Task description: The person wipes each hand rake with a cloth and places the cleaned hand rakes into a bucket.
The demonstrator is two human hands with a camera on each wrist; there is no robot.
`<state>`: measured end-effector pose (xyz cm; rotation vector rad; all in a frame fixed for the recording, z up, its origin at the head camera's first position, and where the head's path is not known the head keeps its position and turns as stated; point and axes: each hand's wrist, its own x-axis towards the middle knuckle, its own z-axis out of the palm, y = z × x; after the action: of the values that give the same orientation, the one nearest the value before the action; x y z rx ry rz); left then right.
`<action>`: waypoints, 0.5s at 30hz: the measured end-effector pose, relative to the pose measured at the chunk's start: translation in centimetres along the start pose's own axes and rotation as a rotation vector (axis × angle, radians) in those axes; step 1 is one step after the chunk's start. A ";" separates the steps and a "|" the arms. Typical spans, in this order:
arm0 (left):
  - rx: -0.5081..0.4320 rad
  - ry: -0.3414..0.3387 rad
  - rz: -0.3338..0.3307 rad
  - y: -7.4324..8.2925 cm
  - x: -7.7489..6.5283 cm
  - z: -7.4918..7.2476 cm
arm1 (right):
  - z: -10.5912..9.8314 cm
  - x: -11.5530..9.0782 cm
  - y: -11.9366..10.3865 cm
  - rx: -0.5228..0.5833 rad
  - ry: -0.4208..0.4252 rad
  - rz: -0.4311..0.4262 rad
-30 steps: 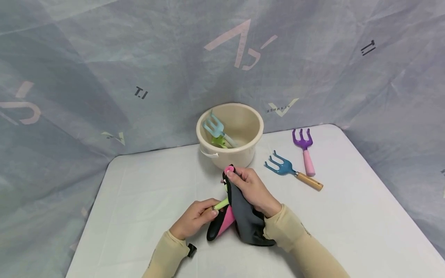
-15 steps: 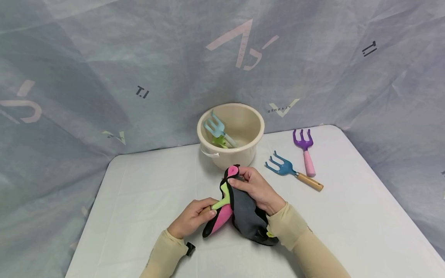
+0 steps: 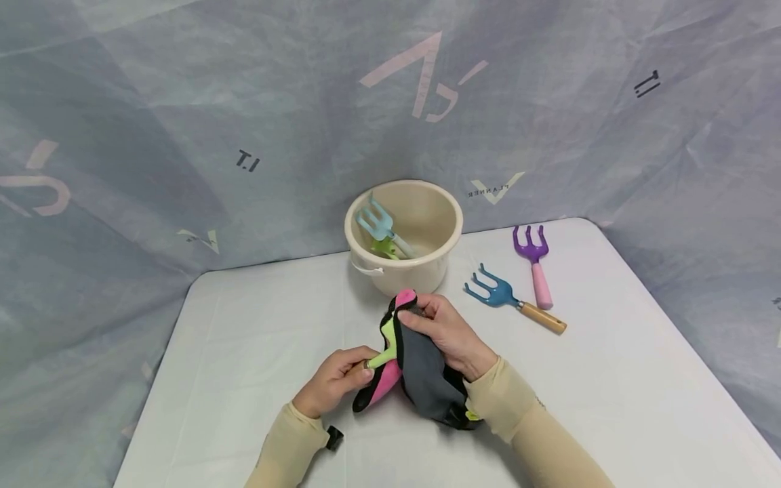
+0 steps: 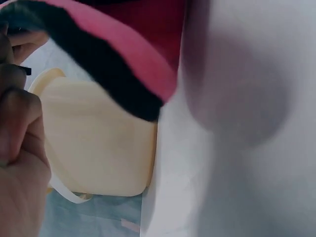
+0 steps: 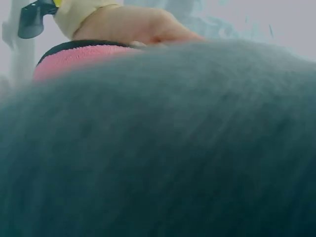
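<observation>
My left hand (image 3: 334, 383) grips the wooden-handled end of a light-green garden tool (image 3: 382, 358). The tool's head lies partly inside a soft grey cloth pouch (image 3: 424, 373) with pink lining and black edging, so its shape is hidden. With thumb and fingers, my right hand (image 3: 448, 333) pinches the pouch's upper edge. In the left wrist view, the pouch's pink-and-black edge (image 4: 133, 64) hangs beside the curled left hand (image 4: 19, 128). Blurred grey cloth (image 5: 158, 148) fills most of the right wrist view.
Behind the hands stands a cream bucket (image 3: 405, 271) holding a light-blue hand fork (image 3: 378, 224) and a green item (image 3: 384, 248). A blue fork (image 3: 503, 295) with a wooden handle and a purple fork (image 3: 533, 254) with a pink handle lie to the right. Fabric walls surround the white table (image 3: 256, 325).
The right hand has shifted its pinch slightly down the pouch's edge, and the mouth has parted, uncovering more of the green tool. Left hand and tool have moved a little left.
</observation>
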<state>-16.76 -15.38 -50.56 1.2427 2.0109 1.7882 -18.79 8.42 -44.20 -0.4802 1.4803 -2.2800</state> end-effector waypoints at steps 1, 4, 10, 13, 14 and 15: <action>-0.024 -0.006 0.009 0.0 0.0 0.0 | -0.1 0.0 0.0 -0.003 -0.020 -0.007; -0.044 -0.023 0.013 0.1 0.1 0.0 | -0.3 -0.1 -0.2 -0.014 -0.052 -0.005; 0.101 -0.024 -0.027 0.3 0.2 0.2 | 0.2 -0.1 -0.1 -0.050 0.048 0.034; 0.200 -0.015 -0.055 0.5 0.2 0.2 | 0.7 0.1 0.3 -0.087 0.189 0.015; 0.231 -0.008 -0.065 0.5 0.3 0.2 | 0.9 0.1 0.4 -0.121 0.256 -0.016; 0.259 -0.001 -0.073 0.6 0.3 0.2 | 1.1 0.2 0.6 -0.155 0.329 -0.052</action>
<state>-16.57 -15.06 -49.99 1.2160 2.3138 1.5315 -18.40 7.27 -44.27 -0.1920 1.8294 -2.3816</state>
